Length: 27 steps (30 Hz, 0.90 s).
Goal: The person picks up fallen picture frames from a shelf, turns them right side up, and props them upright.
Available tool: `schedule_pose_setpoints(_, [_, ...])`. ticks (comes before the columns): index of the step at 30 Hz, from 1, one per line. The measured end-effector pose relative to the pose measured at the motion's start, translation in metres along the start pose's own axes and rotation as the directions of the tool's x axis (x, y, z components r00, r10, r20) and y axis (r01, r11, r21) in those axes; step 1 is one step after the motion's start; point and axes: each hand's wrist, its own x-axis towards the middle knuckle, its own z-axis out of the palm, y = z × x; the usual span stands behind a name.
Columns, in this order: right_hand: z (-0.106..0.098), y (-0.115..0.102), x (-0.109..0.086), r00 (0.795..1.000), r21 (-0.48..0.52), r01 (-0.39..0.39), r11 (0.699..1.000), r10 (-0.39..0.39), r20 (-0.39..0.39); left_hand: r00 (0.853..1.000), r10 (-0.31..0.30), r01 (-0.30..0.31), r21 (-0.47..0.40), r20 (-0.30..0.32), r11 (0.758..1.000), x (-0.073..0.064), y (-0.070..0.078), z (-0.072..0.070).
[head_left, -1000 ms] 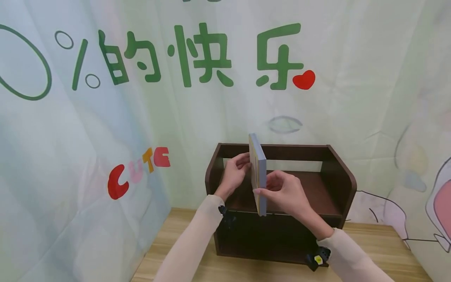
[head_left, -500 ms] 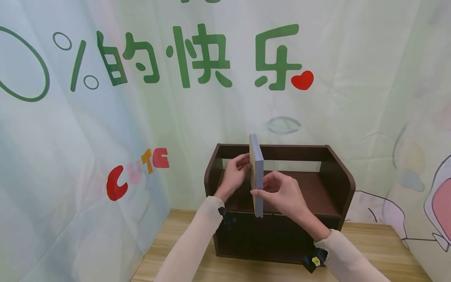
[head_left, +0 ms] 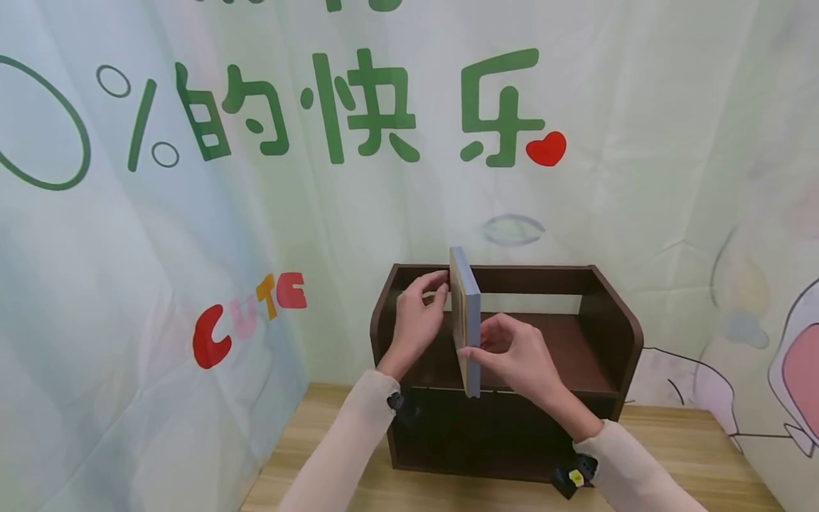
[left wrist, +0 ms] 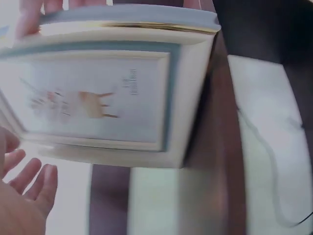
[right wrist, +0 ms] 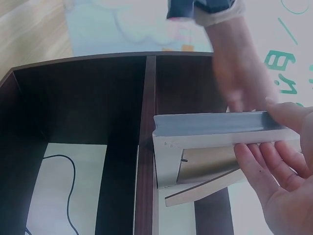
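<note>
At the shelf (head_left: 569,348), the frame (head_left: 473,320) is upright, and the right hand (head_left: 523,355) has its fingers clamped on the near edge. Left of it, the left hand (head_left: 417,320) is just beside, fingers slightly apart.

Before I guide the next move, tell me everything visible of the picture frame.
The picture frame is rectangular and upright, its printed face toward the left hand. The sides are blue-grey, the front cream with a gold line and teal band around a pale print with a brown drawing and blurred lettering. It looks like painted wood or plastic. A tan strut angles out from the back. The right hand pinches its near edge; contact with the left hand or the shelf unit beyond is unclear.
</note>
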Motion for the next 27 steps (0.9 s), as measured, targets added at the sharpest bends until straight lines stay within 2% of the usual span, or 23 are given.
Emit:
schedule_pose_setpoints(2, [0.000,0.001,0.000,1.000,0.003,0.004,1.000,-0.004,-0.001,0.994,0.106,-0.106,0.045,-0.002,0.993,-0.001,0.011,-0.007])
schedule_pose_setpoints(5, [-0.001,0.002,0.000,1.000,0.010,0.005,1.000,-0.005,0.001,0.968,0.249,-0.250,0.125,0.022,0.960,-0.001,0.025,-0.018])
schedule_pose_setpoints(7, [-0.001,0.003,0.000,1.000,0.016,0.006,1.000,-0.006,0.002,0.951,0.303,-0.308,0.171,0.053,0.936,-0.002,0.033,-0.026])
schedule_pose_setpoints(10, [-0.002,0.004,0.000,1.000,0.021,0.015,1.000,-0.015,0.002,0.932,0.341,-0.362,0.243,0.123,0.900,-0.002,0.043,-0.036])
schedule_pose_setpoints(12, [-0.002,0.005,0.000,1.000,0.019,0.023,1.000,-0.023,0.000,0.908,0.371,-0.414,0.271,0.195,0.869,-0.001,0.048,-0.040])
schedule_pose_setpoints(15, [0.000,0.005,0.001,0.999,0.020,0.033,0.999,-0.033,-0.004,0.855,0.412,-0.501,0.299,0.313,0.812,0.003,0.052,-0.044])
schedule_pose_setpoints(17, [0.001,0.005,0.001,0.999,0.026,0.037,0.999,-0.037,-0.004,0.824,0.423,-0.539,0.294,0.376,0.789,0.005,0.052,-0.045])
schedule_pose_setpoints(18, [0.002,0.004,0.001,0.999,0.031,0.039,0.999,-0.038,-0.004,0.814,0.423,-0.547,0.280,0.397,0.789,0.005,0.052,-0.045])
schedule_pose_setpoints(20, [0.003,0.004,0.001,0.999,0.037,0.041,0.998,-0.041,0.002,0.806,0.421,-0.548,0.256,0.416,0.796,0.004,0.050,-0.045])
schedule_pose_setpoints(24, [0.002,0.009,-0.001,0.997,0.061,0.070,0.996,-0.072,0.030,0.811,0.434,-0.537,0.205,0.391,0.818,0.002,0.045,-0.043])
schedule_pose_setpoints(27, [-0.001,0.016,-0.006,0.992,0.083,0.117,0.990,-0.120,0.032,0.804,0.461,-0.555,0.193,0.376,0.809,0.001,0.043,-0.040])
